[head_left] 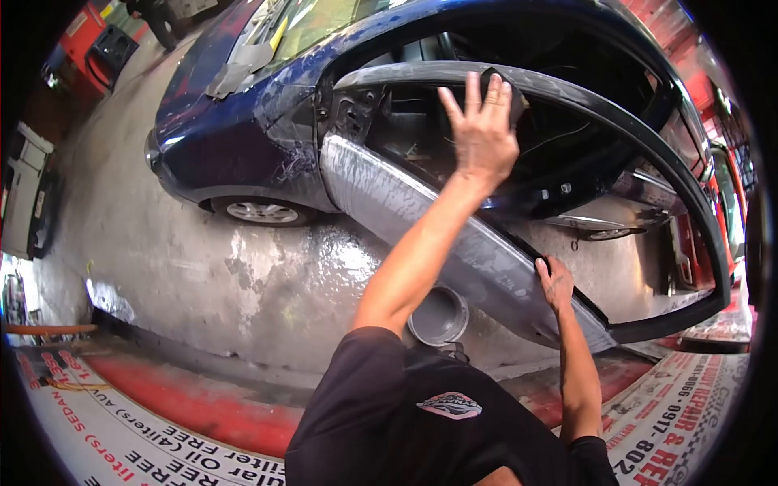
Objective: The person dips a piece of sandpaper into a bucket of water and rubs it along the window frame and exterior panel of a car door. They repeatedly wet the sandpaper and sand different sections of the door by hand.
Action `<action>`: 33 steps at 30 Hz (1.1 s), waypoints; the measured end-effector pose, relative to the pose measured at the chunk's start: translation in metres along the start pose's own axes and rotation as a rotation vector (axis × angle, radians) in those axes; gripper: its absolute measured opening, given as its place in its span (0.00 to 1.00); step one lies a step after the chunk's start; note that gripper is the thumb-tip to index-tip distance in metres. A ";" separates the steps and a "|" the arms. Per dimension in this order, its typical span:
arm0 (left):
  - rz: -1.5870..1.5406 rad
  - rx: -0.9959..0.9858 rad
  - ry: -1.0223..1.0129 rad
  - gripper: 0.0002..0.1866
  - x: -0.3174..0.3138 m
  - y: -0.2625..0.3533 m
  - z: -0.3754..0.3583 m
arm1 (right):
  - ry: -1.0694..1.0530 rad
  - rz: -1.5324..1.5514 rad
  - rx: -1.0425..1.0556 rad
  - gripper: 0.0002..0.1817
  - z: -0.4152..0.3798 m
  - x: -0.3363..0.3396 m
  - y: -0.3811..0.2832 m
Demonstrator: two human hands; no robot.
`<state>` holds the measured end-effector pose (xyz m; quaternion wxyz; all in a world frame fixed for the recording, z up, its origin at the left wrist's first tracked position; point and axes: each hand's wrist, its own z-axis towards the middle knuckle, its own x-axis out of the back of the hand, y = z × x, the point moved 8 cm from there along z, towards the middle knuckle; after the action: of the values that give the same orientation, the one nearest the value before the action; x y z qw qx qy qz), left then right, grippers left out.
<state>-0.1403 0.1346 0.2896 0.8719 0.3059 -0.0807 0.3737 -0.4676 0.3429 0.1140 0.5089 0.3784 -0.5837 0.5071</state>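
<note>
A car door [389,190] in grey primer, wet and streaked, stands swung open from a dark blue car [219,154]. My left hand [485,138] lies on the upper window frame [583,97], fingers stretched out and a little spread. Under its fingers pokes out a dark piece of what looks like sandpaper [519,101], pressed to the frame. Lower down, my right hand [556,283] grips the door's window-sill edge, its fingers curled over the top. Below the door, a bucket [438,314] holds greyish liquid.
Wet patches shine on the concrete floor [267,267]. Printed banners [154,429] and a red strip lie low in front of my body. A front wheel [263,212] shows under the fender. Another person [154,20] stands far back at the left.
</note>
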 end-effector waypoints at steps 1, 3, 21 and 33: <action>-0.080 0.001 0.025 0.24 0.002 -0.008 -0.002 | -0.005 -0.002 0.017 0.27 -0.002 0.001 0.001; -0.021 0.139 0.014 0.22 0.011 -0.067 -0.007 | 0.008 0.015 0.024 0.27 0.002 0.001 -0.001; -0.127 0.000 0.054 0.27 -0.004 0.023 0.006 | -0.017 -0.007 -0.008 0.27 0.003 0.002 -0.002; -0.080 0.038 0.072 0.26 -0.007 -0.003 -0.003 | -0.003 0.003 0.011 0.26 0.002 -0.002 -0.001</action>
<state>-0.1431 0.1301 0.2833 0.8825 0.3117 -0.0299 0.3508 -0.4663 0.3408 0.1121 0.5052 0.3809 -0.5822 0.5105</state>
